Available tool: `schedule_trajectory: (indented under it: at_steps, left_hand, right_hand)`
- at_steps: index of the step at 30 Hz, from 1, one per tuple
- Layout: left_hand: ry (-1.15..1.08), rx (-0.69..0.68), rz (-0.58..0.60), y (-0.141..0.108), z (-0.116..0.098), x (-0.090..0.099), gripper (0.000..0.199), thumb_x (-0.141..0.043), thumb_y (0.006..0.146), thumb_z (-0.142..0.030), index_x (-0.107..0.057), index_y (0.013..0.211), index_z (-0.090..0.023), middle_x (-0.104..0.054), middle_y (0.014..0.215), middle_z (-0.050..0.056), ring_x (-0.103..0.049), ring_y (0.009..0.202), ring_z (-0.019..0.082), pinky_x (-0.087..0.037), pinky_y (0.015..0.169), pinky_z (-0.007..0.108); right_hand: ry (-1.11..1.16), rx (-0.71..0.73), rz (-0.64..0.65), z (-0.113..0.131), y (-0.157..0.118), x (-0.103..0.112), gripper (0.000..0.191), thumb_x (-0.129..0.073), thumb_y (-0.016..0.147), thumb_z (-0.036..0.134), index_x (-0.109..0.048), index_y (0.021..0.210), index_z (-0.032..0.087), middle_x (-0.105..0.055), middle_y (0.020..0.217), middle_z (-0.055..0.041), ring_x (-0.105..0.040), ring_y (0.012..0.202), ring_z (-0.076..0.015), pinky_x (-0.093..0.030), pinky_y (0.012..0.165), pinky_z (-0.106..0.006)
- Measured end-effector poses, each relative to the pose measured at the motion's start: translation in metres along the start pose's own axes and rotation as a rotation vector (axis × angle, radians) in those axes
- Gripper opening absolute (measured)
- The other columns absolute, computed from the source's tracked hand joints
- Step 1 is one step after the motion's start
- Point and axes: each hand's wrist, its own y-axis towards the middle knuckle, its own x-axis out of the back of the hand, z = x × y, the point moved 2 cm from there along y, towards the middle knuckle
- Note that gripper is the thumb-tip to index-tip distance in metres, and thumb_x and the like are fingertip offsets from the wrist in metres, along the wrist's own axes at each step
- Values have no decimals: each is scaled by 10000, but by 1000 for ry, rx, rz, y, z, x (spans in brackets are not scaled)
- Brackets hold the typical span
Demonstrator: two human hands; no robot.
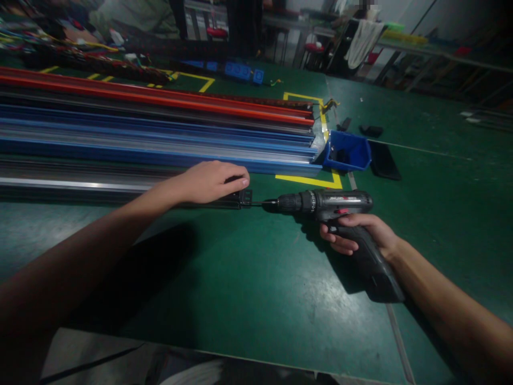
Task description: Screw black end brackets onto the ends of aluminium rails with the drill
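My right hand (356, 232) is wrapped round the handle of a black cordless drill (340, 200), a finger near its trigger. The drill lies level, and its bit points left at a black end piece (246, 198) on a dark metal profile (80, 183); the bit's tip reaches that piece. My left hand (212, 182) rests over the same profile's right end, its thumb and fingers closed around it near the end piece. The underside of this hand is hidden.
Blue profiles (200, 144) and orange-red ones (160, 96) lie behind on the green table (248, 278). A blue bin (348, 151) holds small dark parts, with black pieces beside it. Wire bundles (100, 67) and a person's sleeve (134, 18) are at the upper left.
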Motion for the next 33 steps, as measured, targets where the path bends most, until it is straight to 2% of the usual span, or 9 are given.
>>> schedule_trajectory:
  at_steps: [8, 15, 22, 25, 33]
  left_hand:
    - [-6, 2, 4, 0, 0, 0, 488, -332, 1049, -576, -695, 1093, -252, -743, 1087, 29, -677, 961, 213, -462, 842, 310]
    - [0, 0, 0, 1, 1, -1, 492, -329, 1050, -590, -692, 1097, -262, -743, 1090, 26, -679, 962, 214, -464, 844, 312]
    - [3, 6, 9, 1, 0, 0, 495, -327, 1051, -587, -693, 1088, -255, -741, 1080, 29, -672, 943, 215, -450, 816, 309]
    - [2, 1, 9, 0, 0, 0, 499, -327, 1053, -591, -690, 1087, -251, -741, 1080, 32, -672, 945, 215, -449, 820, 311]
    - [-3, 11, 7, 0, 0, 0, 492, -332, 1054, -583, -693, 1086, -250, -740, 1082, 26, -670, 948, 213, -447, 823, 307]
  right_hand:
    - [-30, 0, 0, 0, -1, -1, 302, -641, 920, 233, -747, 1095, 11, -688, 892, -123, -542, 514, -68, -550, 569, -211]
    - [-61, 9, 6, -2, 0, 3, 404, -615, 915, 232, -727, 1228, 2, -676, 886, -108, -552, 515, -86, -543, 553, -224]
    - [-76, 17, 20, -1, -1, 1, 345, -638, 912, 211, -754, 1159, 0, -684, 879, -111, -552, 515, -76, -546, 564, -216]
    - [-71, 13, 26, -1, -1, 0, 339, -636, 916, 208, -753, 1159, 3, -711, 908, -139, -568, 525, -86, -555, 572, -223]
    - [-80, 0, 66, 1, -1, 0, 445, -645, 940, 242, -697, 1294, -22, -753, 1156, -271, -646, 657, -115, -577, 671, -228]
